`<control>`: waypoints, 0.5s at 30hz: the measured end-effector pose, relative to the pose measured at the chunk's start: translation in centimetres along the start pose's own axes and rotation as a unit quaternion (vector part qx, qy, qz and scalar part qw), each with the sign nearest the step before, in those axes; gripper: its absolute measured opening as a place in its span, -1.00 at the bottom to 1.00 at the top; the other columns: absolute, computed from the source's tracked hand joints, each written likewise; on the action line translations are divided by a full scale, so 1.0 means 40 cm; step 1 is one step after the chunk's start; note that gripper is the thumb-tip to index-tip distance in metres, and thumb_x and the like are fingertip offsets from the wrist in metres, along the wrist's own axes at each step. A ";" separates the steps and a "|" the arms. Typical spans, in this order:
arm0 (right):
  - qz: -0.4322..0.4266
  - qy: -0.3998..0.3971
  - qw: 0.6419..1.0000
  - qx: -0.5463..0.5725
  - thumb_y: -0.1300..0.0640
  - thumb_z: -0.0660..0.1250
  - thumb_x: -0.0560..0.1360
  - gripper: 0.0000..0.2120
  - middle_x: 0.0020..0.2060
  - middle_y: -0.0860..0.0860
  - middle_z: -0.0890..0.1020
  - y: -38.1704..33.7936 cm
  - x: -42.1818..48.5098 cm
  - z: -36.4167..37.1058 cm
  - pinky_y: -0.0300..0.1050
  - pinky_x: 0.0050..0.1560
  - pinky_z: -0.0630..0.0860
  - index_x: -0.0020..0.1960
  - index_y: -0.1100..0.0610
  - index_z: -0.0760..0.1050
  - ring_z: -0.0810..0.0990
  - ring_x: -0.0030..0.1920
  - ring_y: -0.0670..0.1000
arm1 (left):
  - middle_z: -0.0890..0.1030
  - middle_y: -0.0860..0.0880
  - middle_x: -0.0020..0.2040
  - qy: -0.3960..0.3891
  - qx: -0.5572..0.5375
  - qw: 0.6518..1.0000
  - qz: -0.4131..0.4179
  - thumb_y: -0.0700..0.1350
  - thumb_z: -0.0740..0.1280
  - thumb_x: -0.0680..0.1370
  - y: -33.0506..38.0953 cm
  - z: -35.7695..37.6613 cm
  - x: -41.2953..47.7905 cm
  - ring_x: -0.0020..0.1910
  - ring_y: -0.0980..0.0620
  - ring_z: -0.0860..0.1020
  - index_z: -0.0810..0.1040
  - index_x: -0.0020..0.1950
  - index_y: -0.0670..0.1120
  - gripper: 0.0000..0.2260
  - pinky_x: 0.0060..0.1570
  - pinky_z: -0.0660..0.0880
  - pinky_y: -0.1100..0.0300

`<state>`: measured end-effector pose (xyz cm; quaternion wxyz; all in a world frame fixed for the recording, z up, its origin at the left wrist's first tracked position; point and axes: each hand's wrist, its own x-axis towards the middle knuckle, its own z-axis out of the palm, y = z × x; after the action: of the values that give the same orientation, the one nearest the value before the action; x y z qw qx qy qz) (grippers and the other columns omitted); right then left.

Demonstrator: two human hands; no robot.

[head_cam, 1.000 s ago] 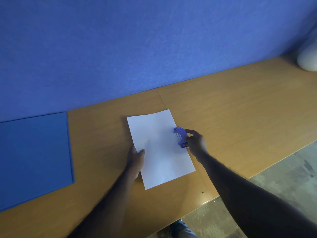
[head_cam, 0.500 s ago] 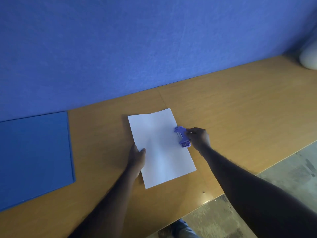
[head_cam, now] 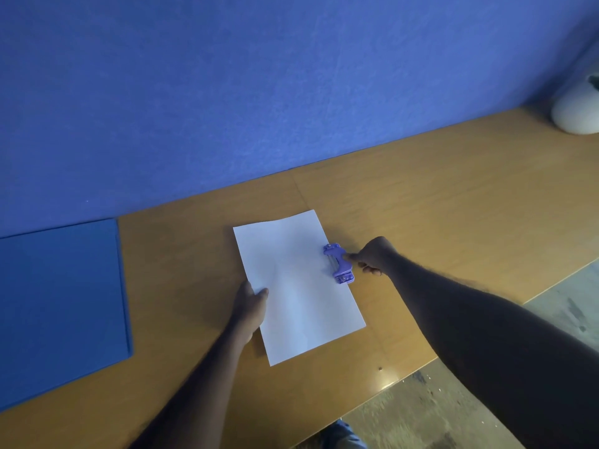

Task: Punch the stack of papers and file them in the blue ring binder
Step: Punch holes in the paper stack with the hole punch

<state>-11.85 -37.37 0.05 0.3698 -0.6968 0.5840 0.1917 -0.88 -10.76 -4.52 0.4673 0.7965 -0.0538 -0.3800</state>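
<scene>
Nearest, our left hand [head_cam: 251, 307] pinches the stack of papers [head_cam: 298, 286] at its left edge, thumb on top. Our right hand [head_cam: 372, 256] grips the purple hole punch [head_cam: 338, 263] on the stack's right edge. The blue ring binder [head_cam: 58, 303] lies closed, well apart leftward.

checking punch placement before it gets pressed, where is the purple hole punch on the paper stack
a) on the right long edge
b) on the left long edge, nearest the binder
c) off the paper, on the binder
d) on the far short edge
a: the purple hole punch sits over the right long edge of the paper stack, pinched by the right hand, while the left hand holds the opposite edge.
</scene>
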 end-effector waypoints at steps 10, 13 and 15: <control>-0.027 -0.006 0.991 -0.130 -0.24 0.51 0.31 -0.55 -0.52 -0.05 0.60 -0.029 0.021 -0.013 -0.25 -0.42 0.43 -0.32 0.16 0.54 0.54 -0.52 -0.09 | 0.52 0.06 0.26 -0.013 -0.001 1.000 0.009 -0.13 0.21 0.57 -0.017 -0.003 0.005 0.18 0.05 0.49 0.38 0.39 -0.05 -0.63 0.12 0.40 0.15; -0.006 -0.043 0.995 -0.093 -0.22 0.51 0.32 -0.53 -0.50 0.00 0.54 0.000 0.049 -0.007 -0.25 -0.43 0.39 -0.31 0.19 0.50 0.45 -0.51 -0.04 | 0.55 0.09 0.18 -0.005 -0.004 1.000 0.020 -0.16 0.21 0.56 -0.019 0.002 0.007 0.04 0.14 0.52 0.42 0.33 -0.04 -0.67 0.02 0.42 0.20; -0.005 -0.047 0.996 -0.076 -0.21 0.51 0.33 -0.54 -0.47 0.03 0.53 0.011 0.060 -0.006 -0.22 -0.42 0.41 -0.26 0.20 0.50 0.45 -0.47 -0.03 | 0.56 0.12 0.12 0.003 -0.006 0.999 0.036 -0.20 0.21 0.56 -0.020 0.005 0.006 -0.06 0.25 0.50 0.44 0.31 -0.02 -0.67 -0.09 0.43 0.26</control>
<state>-11.72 -39.21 -1.59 0.3435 -0.7162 0.5460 0.2662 -1.05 -10.58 -5.34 0.4857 0.7921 -0.0788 -0.3611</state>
